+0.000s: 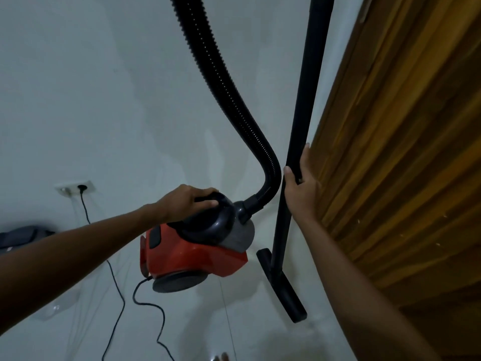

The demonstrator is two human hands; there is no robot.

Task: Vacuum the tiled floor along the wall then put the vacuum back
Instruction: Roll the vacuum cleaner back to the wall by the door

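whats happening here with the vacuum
A person is handling a red canister vacuum by a white wall. The left hand grips its black top handle, while the right hand holds the upright black wand beside a wooden door. The floor nozzle sits on the tiles, and the cord is plugged into the wall socket.
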